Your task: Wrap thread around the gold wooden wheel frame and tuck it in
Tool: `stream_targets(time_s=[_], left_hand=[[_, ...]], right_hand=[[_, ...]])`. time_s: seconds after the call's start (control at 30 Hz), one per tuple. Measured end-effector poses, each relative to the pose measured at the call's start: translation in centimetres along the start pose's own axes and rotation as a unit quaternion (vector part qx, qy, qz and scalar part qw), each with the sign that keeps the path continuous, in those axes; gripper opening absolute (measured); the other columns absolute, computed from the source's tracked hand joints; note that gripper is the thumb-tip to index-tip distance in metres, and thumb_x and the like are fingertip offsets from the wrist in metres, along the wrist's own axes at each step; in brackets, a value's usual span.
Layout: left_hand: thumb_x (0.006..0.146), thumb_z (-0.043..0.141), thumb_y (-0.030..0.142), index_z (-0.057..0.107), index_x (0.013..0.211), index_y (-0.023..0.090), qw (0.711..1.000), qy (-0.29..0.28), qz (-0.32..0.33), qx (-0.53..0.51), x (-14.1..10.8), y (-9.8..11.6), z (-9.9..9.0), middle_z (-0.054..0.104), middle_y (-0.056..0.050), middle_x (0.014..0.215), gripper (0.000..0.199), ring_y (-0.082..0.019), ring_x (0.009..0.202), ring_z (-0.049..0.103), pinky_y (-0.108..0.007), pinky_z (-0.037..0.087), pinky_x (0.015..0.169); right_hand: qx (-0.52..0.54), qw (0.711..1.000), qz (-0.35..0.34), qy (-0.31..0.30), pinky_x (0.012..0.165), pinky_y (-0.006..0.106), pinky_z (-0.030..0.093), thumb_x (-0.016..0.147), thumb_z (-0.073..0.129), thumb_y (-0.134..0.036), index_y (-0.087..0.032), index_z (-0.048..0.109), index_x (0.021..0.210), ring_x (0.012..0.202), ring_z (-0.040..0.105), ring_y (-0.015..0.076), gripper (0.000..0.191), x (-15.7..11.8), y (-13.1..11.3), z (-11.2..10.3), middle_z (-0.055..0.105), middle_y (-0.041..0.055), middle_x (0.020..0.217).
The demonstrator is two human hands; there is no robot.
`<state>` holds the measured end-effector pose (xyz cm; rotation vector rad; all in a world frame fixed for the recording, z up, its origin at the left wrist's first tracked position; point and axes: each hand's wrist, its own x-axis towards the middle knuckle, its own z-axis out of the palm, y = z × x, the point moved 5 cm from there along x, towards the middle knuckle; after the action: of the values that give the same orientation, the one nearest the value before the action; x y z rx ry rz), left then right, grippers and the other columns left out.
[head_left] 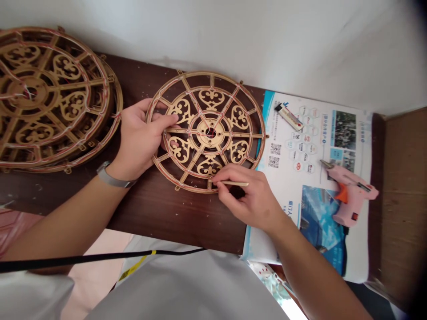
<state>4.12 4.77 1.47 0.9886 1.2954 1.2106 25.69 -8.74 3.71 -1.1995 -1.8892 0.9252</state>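
A round gold openwork frame (234,137), with red and white wires running along its rings and spokes, is held over the dark table. My left hand (142,133) grips its left rim, thumb on top near a scroll ornament and fingers underneath. Between the thumb and fingers of my right hand (248,193) is a thin pale wooden stick (235,183). Its tip meets the lower part of the frame near the outer ring, where the fingers partly cover the contact.
More wired gold frames (63,100) are stacked at the left. A printed paper sheet (313,173) covers the right side, bearing a pink glue gun (350,191) and a small black-and-white cutter-like item (288,115). A cardboard box (405,200) stands far right; a black cord (100,258) crosses the foreground.
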Motion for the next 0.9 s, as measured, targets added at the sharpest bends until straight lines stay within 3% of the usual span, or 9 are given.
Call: stream_targets(time_s=[0.13,0.23,0.33,0.47,0.6,0.7,0.9], left_hand=[[0.069,0.086,0.01,0.07,0.087,0.018,1.0,0.007,-0.004,0.004,0.0,0.0,0.0,0.07,0.004,0.06,0.025,-0.012,0.038,0.057,-0.02,0.044,0.03],[0.068,0.086,0.01,0.069,0.086,0.018,1.0,0.002,-0.01,0.007,0.0,0.2,0.1,0.068,0.004,0.058,0.025,-0.012,0.035,0.055,-0.021,0.042,0.03],[0.067,0.084,0.011,0.069,0.087,0.017,1.0,-0.005,-0.02,0.008,0.0,0.3,0.2,0.071,0.002,0.061,0.026,-0.015,0.034,0.056,-0.024,0.042,0.028],[0.065,0.086,0.013,0.07,0.087,0.017,1.0,-0.003,-0.02,0.002,-0.1,0.4,0.2,0.073,0.003,0.064,0.027,-0.015,0.036,0.058,-0.024,0.045,0.029],[0.069,0.085,0.01,0.071,0.086,0.016,1.0,-0.001,-0.018,-0.002,-0.2,0.3,0.2,0.069,0.004,0.06,0.023,-0.013,0.036,0.056,-0.021,0.041,0.028],[0.073,0.083,0.006,0.071,0.087,0.015,1.0,0.004,-0.013,-0.006,-0.2,0.2,0.1,0.07,0.002,0.062,0.021,-0.012,0.039,0.058,-0.019,0.041,0.03],[0.076,0.08,-0.001,0.073,0.083,0.015,1.0,0.001,0.001,-0.01,0.0,0.1,0.1,0.074,0.002,0.069,0.019,-0.011,0.047,0.065,-0.017,0.052,0.039]], right_hand=[[-0.065,0.995,-0.063,-0.04,0.077,0.033,0.056,0.109,0.055,-0.011,-0.018,0.07,0.108,0.088,0.069,0.0192,0.016,-0.1,-0.7,0.8,0.073,0.0096,0.1],[-0.059,0.995,-0.068,-0.048,0.08,0.034,0.058,0.11,0.055,-0.011,-0.016,0.072,0.108,0.092,0.071,0.02,0.018,-0.2,-0.7,0.7,0.074,0.0114,0.102],[0.077,0.997,0.014,0.005,0.071,0.029,0.058,0.11,0.062,-0.018,-0.017,0.076,0.109,0.082,0.072,0.0154,0.014,-0.1,0.5,-0.4,0.078,0.0078,0.098],[0.21,0.967,0.13,0.057,0.061,0.024,0.06,0.107,0.07,-0.027,-0.017,0.075,0.113,0.07,0.072,0.0122,0.012,-0.4,1.9,-1.1,0.079,0.0053,0.093],[0.13,0.983,0.119,0.047,0.057,0.023,0.054,0.105,0.073,-0.025,-0.018,0.076,0.101,0.065,0.071,0.0121,0.008,-0.4,0.9,-1.2,0.077,0.0019,0.08],[0.09,0.989,0.107,0.045,0.058,0.025,0.055,0.105,0.072,-0.022,-0.019,0.078,0.1,0.067,0.072,0.0128,0.008,-0.4,0.1,-1.3,0.079,0.0024,0.082],[0.03,0.997,0.069,0.013,0.062,0.028,0.055,0.104,0.071,-0.016,-0.021,0.077,0.099,0.071,0.073,0.0139,0.009,-0.3,-0.5,-1.2,0.081,0.0026,0.089]])
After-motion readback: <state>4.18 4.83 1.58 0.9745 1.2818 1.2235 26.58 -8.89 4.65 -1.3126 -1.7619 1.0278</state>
